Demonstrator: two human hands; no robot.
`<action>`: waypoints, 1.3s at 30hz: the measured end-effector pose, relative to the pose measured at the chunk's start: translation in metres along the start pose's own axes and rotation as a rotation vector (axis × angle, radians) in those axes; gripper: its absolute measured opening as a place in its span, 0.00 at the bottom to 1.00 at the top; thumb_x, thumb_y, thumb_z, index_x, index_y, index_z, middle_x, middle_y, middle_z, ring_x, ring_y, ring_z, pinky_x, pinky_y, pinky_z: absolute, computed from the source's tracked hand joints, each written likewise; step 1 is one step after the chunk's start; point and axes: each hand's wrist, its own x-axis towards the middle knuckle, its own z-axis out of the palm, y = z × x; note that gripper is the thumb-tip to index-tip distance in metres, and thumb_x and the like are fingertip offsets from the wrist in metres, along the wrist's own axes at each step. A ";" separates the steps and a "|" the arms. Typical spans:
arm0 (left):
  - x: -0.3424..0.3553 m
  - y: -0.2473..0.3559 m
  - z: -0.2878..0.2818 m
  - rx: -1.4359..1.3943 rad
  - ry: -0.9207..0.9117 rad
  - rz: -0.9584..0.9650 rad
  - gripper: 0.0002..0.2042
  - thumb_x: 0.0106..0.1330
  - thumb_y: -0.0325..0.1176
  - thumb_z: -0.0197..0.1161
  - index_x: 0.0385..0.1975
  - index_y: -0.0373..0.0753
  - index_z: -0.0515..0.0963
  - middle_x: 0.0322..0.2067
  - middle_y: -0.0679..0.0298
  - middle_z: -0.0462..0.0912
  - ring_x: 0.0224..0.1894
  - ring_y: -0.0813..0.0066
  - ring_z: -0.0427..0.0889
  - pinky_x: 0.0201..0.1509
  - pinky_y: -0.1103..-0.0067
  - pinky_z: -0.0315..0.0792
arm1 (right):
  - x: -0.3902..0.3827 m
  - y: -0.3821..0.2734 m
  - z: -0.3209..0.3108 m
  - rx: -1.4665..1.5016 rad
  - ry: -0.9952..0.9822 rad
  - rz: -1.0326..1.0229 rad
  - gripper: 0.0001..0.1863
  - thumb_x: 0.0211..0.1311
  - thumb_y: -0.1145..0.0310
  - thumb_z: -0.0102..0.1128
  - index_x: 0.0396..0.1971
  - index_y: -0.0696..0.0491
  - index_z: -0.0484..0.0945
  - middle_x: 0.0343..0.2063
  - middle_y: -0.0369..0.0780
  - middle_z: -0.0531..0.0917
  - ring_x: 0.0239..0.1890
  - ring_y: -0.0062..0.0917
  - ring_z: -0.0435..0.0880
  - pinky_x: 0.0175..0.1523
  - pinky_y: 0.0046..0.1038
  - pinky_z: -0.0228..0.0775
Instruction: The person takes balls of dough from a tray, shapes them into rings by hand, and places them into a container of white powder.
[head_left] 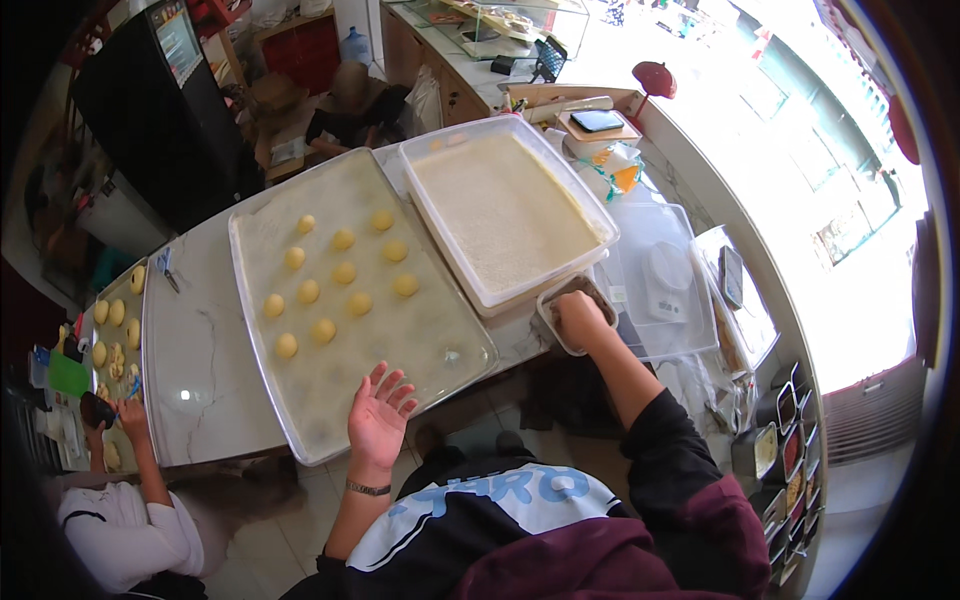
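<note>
Hands at the worktop (200, 350) edge. Your left hand (378, 415) hovers palm-up over the near rim of the large metal tray (440, 335), fingers (390, 385) spread open, holding nothing. Your right hand (580, 318) reaches into the small rectangular container (553, 330) just beside the white tub of crumbs (505, 210); fingers curl downward inside it, and you cannot tell what they grip. Yellow dough balls (335, 275) lie in rows on the tray, well apart from both hands.

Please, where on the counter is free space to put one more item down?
Bare marble lies between the large tray and the co-worker's tray. The large tray's near half is bare too. Right of the white tub it is crowded.
</note>
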 end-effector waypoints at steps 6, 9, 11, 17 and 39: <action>0.028 0.002 0.011 -0.085 0.068 -0.181 0.22 0.66 0.45 0.45 0.51 0.34 0.65 0.50 0.56 0.71 0.50 0.63 0.73 0.53 0.71 0.67 | -0.044 -0.042 -0.061 0.195 0.118 -0.100 0.13 0.45 0.74 0.52 0.33 0.62 0.74 0.40 0.52 0.76 0.42 0.44 0.75 0.48 0.37 0.67; 0.056 -0.004 0.022 -0.133 0.018 -0.331 0.29 0.64 0.52 0.43 0.52 0.30 0.62 0.52 0.54 0.68 0.53 0.64 0.69 0.55 0.73 0.66 | -0.054 -0.119 -0.068 0.368 0.185 -0.294 0.22 0.51 0.70 0.51 0.46 0.64 0.67 0.47 0.53 0.72 0.51 0.41 0.71 0.54 0.34 0.65; 0.077 0.000 0.010 -0.245 -0.161 -0.422 0.33 0.63 0.57 0.41 0.53 0.29 0.60 0.53 0.54 0.67 0.55 0.65 0.67 0.56 0.74 0.64 | -0.041 -0.165 -0.035 0.396 0.151 -0.462 0.29 0.57 0.59 0.51 0.52 0.64 0.61 0.53 0.54 0.65 0.58 0.42 0.62 0.61 0.34 0.55; 0.079 0.046 -0.005 -0.288 -0.173 -0.221 0.39 0.63 0.59 0.38 0.57 0.23 0.53 0.56 0.48 0.63 0.59 0.58 0.62 0.65 0.71 0.52 | 0.060 -0.194 0.024 0.188 0.256 -0.434 0.36 0.62 0.47 0.36 0.58 0.64 0.53 0.58 0.52 0.60 0.63 0.39 0.55 0.67 0.38 0.38; 0.011 0.096 -0.063 -0.397 0.122 0.005 0.26 0.67 0.44 0.42 0.56 0.27 0.58 0.57 0.51 0.62 0.61 0.61 0.61 0.64 0.69 0.57 | 0.105 -0.188 0.042 0.252 0.203 -0.410 0.35 0.62 0.50 0.36 0.61 0.61 0.49 0.62 0.45 0.53 0.66 0.34 0.48 0.67 0.41 0.33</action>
